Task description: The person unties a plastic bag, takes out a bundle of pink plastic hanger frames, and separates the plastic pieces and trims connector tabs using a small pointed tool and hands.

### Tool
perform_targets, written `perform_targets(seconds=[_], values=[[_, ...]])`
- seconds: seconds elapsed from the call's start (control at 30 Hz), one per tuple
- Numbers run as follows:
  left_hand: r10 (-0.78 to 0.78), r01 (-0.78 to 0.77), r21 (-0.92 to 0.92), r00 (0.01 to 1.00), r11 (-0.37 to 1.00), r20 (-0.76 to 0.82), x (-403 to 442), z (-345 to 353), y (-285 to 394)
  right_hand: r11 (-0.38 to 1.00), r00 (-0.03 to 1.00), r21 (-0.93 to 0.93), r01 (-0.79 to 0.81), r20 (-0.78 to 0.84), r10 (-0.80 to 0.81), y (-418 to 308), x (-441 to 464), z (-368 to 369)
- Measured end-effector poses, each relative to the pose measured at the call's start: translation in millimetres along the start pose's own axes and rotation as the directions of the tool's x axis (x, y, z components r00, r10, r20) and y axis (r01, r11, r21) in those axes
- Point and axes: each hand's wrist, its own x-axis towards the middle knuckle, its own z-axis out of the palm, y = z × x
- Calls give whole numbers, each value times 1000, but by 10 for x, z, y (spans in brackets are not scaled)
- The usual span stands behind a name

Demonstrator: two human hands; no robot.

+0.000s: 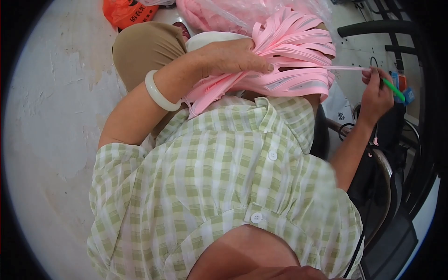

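Note:
My left hand (pixel 235 57), at the end of the arm with a white bangle (pixel 158 92), is closed on a thick bundle of pink strips (pixel 298 43) with pale grey lines, lying over my lap. Out to the right, my right hand (pixel 377 93) pinches the end of one thin strip (pixel 347 68), which runs taut from the bundle. A green tool (pixel 393 89) also sticks out of that hand; its other end is hidden by the fingers.
Beyond my knees lie a clear plastic bag of pink material (pixel 210 16) and an orange bag (pixel 128 13). Dark metal bars (pixel 375 29) stand at the upper right. A chair with a curved metal arm (pixel 385 170) is close by my right side.

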Motion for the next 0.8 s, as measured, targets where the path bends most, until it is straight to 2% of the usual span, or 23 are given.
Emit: perform_targets(seconds=[0.1,0.13,0.23,0.27,0.3,0.37,0.43,0.5,0.53,0.6,0.77,0.8], values=[[12,-13,-29,1000,1000,-24,1,34,60,998,997,50,47,-57,-44,285,214,162],[-5,2,-68,999,998,-48,-20,25,70,987,985,-69,146,-80,-151,379,264,174],[-53,51,-37,996,998,-67,-29,-15,-67,980,974,-141,140,-159,-162,610,339,84],[-53,50,-38,996,998,-71,-36,-6,-71,982,973,-165,91,-193,-123,659,353,15],[-32,25,-95,997,995,-73,-64,25,-41,982,974,-163,91,-192,-122,661,372,12],[-15,6,-149,998,989,-64,-73,54,3,997,949,-60,-39,-314,18,650,410,-40],[32,-39,-145,998,989,-51,-63,47,25,995,941,-97,-29,-338,-6,599,496,-48],[34,-35,-167,999,985,-5,-94,22,74,989,889,106,-107,-434,143,719,668,-44],[37,-29,-191,999,981,39,-103,12,96,989,888,104,-109,-436,143,763,754,-43],[19,-13,-133,999,991,45,-119,-24,104,935,808,355,22,-557,192,829,936,0],[-51,50,7,995,999,91,-165,-154,107,942,730,336,12,-647,221,1156,1339,-103],[-54,54,-7,998,999,27,-244,-151,256,955,718,295,-23,-660,221,1317,1431,-131]])
